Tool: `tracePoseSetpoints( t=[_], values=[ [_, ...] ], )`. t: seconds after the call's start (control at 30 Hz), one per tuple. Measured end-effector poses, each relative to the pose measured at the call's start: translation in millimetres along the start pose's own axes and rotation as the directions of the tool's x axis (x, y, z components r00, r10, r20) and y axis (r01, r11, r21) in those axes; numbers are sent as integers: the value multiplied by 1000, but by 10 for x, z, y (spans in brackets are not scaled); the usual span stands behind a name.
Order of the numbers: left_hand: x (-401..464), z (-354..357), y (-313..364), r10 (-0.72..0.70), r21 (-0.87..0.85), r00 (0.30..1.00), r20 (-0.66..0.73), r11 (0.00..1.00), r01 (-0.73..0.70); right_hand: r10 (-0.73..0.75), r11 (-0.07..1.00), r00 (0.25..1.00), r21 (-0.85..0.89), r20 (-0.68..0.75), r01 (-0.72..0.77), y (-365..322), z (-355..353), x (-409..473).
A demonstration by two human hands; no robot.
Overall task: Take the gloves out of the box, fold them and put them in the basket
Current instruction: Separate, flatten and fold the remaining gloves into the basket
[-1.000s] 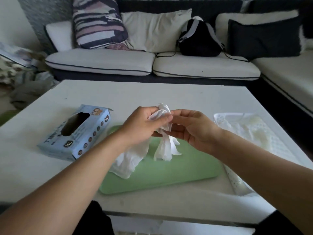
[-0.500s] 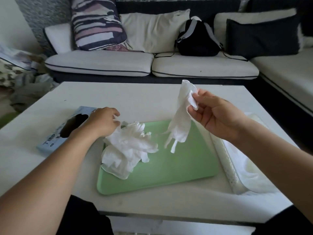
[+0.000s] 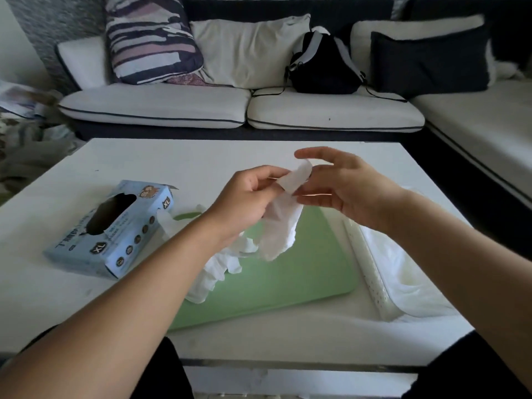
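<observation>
Both hands up over the middle of the table, close together. Left hand: fingers curled, thumb and forefinger pinching the cuff end of a white glove. Right hand: fingers mostly straight and spread, forefinger raised, the tips against the same cuff from the other side. I can't tell from my feed whether the right hand really grips it or just touches it.

The glove hangs down from the hands, its limp lower end dangling above the green tray.

Below and left of it, a loose heap of more white gloves lies on the tray's near-left part, partly hidden behind my left forearm and spilling toward the tray's left edge.

Glove box: light blue, marked XL, lying on the table left of the tray, oval opening facing up. A bit of white shows at its right end.

White basket: perforated wall, on the table just beside the tray's right edge, white material inside; what exactly it is I can't make out.

Beyond the table: a sofa with pale seat cushions, a striped pillow and a black backpack.
</observation>
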State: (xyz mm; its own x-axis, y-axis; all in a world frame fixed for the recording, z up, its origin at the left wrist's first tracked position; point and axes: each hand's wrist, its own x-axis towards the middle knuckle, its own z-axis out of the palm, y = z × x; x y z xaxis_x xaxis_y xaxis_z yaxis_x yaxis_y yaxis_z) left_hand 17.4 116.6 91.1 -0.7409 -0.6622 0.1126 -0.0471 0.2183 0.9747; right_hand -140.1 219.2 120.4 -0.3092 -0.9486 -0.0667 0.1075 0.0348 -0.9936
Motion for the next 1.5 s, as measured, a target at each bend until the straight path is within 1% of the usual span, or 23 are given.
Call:
tracePoseSetpoints(
  t=[0.07,0.1,0.17,0.23,0.33,0.43,0.47,0.5,0.57,0.63,0.73,0.8,0.9,0.93,1.0,1.07,1.13,1.2,1.23,1.27,1.33,1.43,1.5],
  values=[
    [3,1,26,-85,-133,994,70,987,94,-131,886,991,-452,-39,99,44,-73,7],
    [5,6,31,-108,-197,990,91,973,124,-144,830,989,-546,-12,114,81,-97,19],
    [4,12,45,-133,-259,983,129,952,162,-59,894,997,-440,56,78,135,-132,26],
    [17,1,35,-153,-217,984,89,961,169,-13,951,999,-307,49,28,139,-198,36],
    [51,-69,11,-200,-115,980,8,973,199,-24,958,1000,-285,7,25,94,-309,22],
    [25,-117,75,-248,-104,950,190,957,271,-14,958,997,-286,82,37,114,-275,4],
    [13,-116,73,-217,-82,947,239,967,242,-11,959,995,-282,104,40,115,-243,-4],
    [-6,-101,68,-163,-53,953,256,982,182,-9,959,993,-281,122,43,113,-218,-4],
    [-40,-56,75,-83,-16,975,206,996,88,23,953,988,-300,155,25,69,-200,-26],
    [-52,-43,88,-107,-30,980,167,993,114,83,947,975,-320,205,-13,-4,-229,-60],
    [-77,-88,111,-174,-26,950,261,982,187,182,932,943,-356,277,-76,-35,-295,-65],
    [-66,-123,67,-228,84,937,266,973,213,238,910,936,-397,260,-120,38,-304,-13],
    [68,-155,-138,-342,368,936,80,883,291,308,846,938,-496,156,-195,256,-299,139],
    [119,-137,-203,-344,410,938,34,861,301,303,822,948,-530,100,-207,322,-291,195],
    [208,-58,-245,-261,383,964,-48,887,259,154,781,988,-611,-12,-129,391,-295,317],
    [316,-6,-195,-57,310,981,-188,944,114,-185,715,980,-694,-73,83,332,-320,417],
    [382,5,-62,195,238,940,-280,963,-129,-497,621,866,-723,-64,302,171,-312,413],
    [409,-17,-8,414,309,875,-252,891,-333,-648,532,760,-740,-42,412,84,-320,370],
    [404,-34,-38,467,362,858,-214,854,-374,-669,487,743,-762,-12,426,93,-336,353],
    [394,-54,-109,476,404,864,-164,831,-381,-660,443,750,-791,31,422,139,-358,342],
    [382,-114,-320,413,509,910,-34,791,-340,-546,367,826,-847,138,384,298,-407,326],
    [353,-152,-677,104,748,969,224,619,-240,-177,269,954,-921,240,282,582,-484,280],
    [260,-72,-863,-88,801,937,337,549,-236,58,183,963,-951,262,248,776,-485,232]
  ],
)
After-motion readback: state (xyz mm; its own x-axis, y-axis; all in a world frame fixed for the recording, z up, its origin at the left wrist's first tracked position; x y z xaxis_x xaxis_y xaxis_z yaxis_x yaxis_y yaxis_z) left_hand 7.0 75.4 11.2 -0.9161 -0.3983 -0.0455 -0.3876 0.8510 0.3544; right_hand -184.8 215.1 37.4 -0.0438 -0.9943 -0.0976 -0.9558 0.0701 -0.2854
